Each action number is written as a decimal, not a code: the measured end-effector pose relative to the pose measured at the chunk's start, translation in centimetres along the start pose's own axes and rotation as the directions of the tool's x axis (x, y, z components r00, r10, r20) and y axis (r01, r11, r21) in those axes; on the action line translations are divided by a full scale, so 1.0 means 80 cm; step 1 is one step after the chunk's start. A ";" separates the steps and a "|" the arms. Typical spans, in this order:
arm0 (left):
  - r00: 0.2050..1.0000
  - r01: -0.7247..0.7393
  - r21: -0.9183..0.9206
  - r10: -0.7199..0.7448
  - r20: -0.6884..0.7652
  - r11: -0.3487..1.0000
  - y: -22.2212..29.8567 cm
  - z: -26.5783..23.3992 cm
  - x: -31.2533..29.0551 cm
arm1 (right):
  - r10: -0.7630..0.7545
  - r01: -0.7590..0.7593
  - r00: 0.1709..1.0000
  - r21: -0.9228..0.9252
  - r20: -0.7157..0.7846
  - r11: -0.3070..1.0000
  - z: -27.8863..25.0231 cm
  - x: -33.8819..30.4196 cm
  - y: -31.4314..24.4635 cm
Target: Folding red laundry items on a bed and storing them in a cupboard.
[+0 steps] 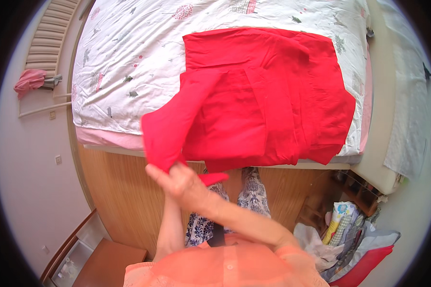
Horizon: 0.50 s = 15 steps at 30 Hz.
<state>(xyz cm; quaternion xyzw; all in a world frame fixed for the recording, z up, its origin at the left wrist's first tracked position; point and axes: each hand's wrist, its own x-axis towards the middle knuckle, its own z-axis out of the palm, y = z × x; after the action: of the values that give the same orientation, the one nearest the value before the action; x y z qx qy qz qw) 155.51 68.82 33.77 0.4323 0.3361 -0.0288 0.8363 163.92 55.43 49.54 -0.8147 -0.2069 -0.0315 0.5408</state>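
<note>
- A large, bright-red fabric piece with creased, layered panels (297, 95) lies spread on a bed covered by a white sheet with grey and pink prints (115, 67); the broad, flat top likely bears most of its weight.
- Its near-left part extends past the bed's edge toward the person, seemingly because that end is held there.
- The right hand (181, 185) crosses in front of the body, its fingers apparently curled closed on that end, though blur softens the grip.
- A red tip shows beyond this hand, which suggests the fabric passes through the grasp.
- The left forearm (168, 234) rises below; its hand is hidden behind the right, so I cannot tell how its fingers stand.
</note>
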 end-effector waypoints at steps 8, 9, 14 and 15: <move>0.990 -0.093 -0.267 0.118 0.080 0.959 0.175 -0.014 0.039 | 0.293 -0.152 0.937 0.536 -0.190 0.831 -0.054 -0.012 -0.055; 0.985 -0.114 -0.312 0.148 0.088 0.943 0.200 -0.002 0.050 | 0.477 -0.345 0.876 0.604 -0.067 0.719 -0.050 -0.017 -0.062; 0.967 -0.223 0.069 0.230 -0.110 0.972 0.184 0.020 0.078 | 0.826 -0.428 0.525 0.776 -0.203 0.463 -0.007 -0.072 0.057; 0.969 -0.233 0.182 0.244 -0.041 0.955 0.161 0.046 0.082 | 0.825 -0.490 0.475 0.687 -0.306 0.537 0.000 -0.100 0.090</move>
<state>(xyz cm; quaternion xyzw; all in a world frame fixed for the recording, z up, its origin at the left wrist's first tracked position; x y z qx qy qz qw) 166.90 75.75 40.48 0.5426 0.3038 0.0562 0.7811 159.32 50.66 41.09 -0.5961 0.3217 -0.0120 0.7355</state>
